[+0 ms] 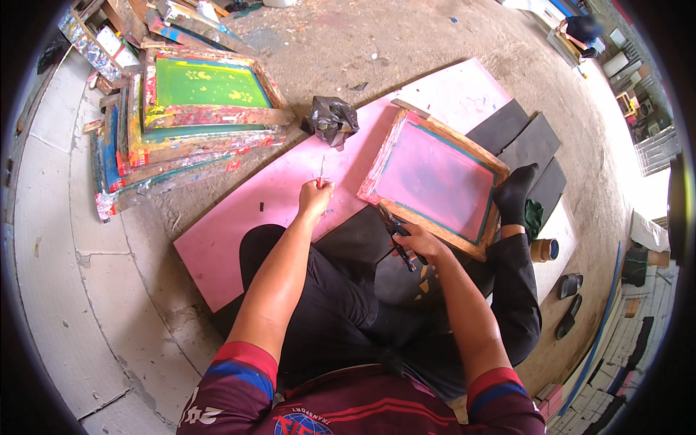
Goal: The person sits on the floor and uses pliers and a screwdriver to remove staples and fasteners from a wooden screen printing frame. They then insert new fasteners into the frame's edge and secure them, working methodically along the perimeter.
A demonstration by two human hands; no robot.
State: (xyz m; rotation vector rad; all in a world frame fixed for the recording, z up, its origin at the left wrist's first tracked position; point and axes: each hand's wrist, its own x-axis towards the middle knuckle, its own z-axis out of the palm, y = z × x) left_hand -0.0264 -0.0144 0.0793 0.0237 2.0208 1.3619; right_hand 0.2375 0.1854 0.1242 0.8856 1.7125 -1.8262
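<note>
Our lap: we sit on the concrete floor [449, 43] in black trousers, legs folded, one black-socked foot [516, 194] resting by the frame's far corner.
Right hand [417, 243]: we hold it closed around a dark-handled tool [400, 239], likely a stapler or pliers; the tool's tip meets the near edge of the wooden screen-printing frame [435, 181].
Left hand [315, 197]: we have it closed on a thin red-handled tool [320, 174], its slim shaft pointing up and away over the pink foam sheet [275, 196].
Frame: it lies tilted on the pink sheet and black foam pads [533, 145], pink mesh up, teal band inside the wood.
Risk, mesh: we judge that a slip of either tool tip could puncture the stretched mesh, since both points sit close to it.
Risk, frame: one corner overhangs our leg, so pressure there could tip the frame.
Further off: a crumpled black plastic bag [332, 119], a roll of tape [544, 249], sandals [569, 286], then a stack of paint-stained screen frames [188, 123], the top one green.
Hard to tell: our right hand hides the tool's working end; the thin tool's tip is too small to identify; another person at the far top right is blurred.
</note>
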